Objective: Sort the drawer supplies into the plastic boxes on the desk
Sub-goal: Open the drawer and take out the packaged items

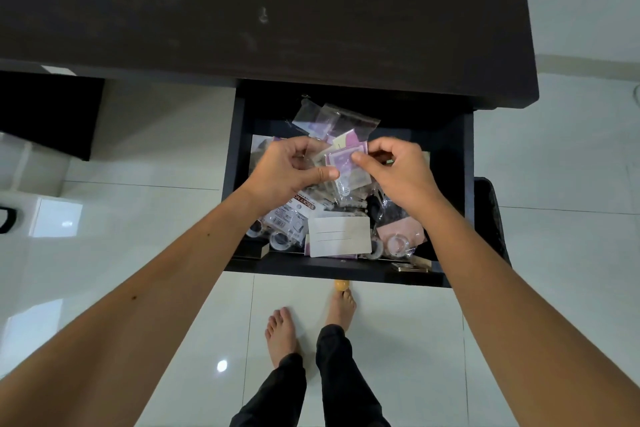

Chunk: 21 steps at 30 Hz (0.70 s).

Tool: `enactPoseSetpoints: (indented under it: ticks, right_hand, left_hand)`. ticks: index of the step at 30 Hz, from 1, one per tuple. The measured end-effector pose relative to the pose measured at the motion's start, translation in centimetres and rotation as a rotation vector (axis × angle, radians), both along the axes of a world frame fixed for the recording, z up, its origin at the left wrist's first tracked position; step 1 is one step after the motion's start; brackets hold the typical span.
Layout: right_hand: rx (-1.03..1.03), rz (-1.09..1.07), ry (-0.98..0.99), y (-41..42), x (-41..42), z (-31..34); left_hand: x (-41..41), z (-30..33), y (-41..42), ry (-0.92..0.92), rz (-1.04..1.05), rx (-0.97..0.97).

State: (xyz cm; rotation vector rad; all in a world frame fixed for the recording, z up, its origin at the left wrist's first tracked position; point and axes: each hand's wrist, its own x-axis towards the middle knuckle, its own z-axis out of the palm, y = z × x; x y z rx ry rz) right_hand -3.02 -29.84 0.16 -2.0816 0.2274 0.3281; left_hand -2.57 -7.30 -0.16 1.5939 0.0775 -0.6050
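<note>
Sorting looks barely begun: the drawer [239,184] is pulled out and heaped with bags, tape rolls [278,240] and a white card [341,236]. Both hands are over it. The left hand [289,168] and right hand [398,172] each pinch clear packets [341,158] holding purple pieces. No plastic boxes show on the dark counter [277,10]. The counter edge overhangs the drawer's back; open floor lies on both sides.

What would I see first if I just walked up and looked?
Two hands, left hand and right hand, meet in the middle, both pinching clear bags with purple cards inside. Under them an open dark drawer is crammed with tape rolls and a white card. Bare feet stand on shiny white floor below.
</note>
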Motion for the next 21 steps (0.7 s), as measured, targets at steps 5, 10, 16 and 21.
enactPoseSetpoints:
  ticks: [5,10,16,21]
  right_hand:
    - [0.085,0.009,-0.007,0.3,-0.4,0.3]
    - [0.094,0.034,0.033,-0.8,-1.5,0.4]
    - [-0.115,0.324,0.179,-1.0,-3.7,-0.2]
    - [-0.192,0.403,0.176,-0.7,-4.4,-0.7]
  left_hand:
    - [-0.3,0.2,0.6,-0.066,0.041,0.082]
    - [0.0,1.3,2.3,-0.101,0.098,0.048]
    - [0.2,1.7,3.0,-0.13,0.135,0.049]
    - [-0.2,0.8,2.9,-0.118,0.143,0.078]
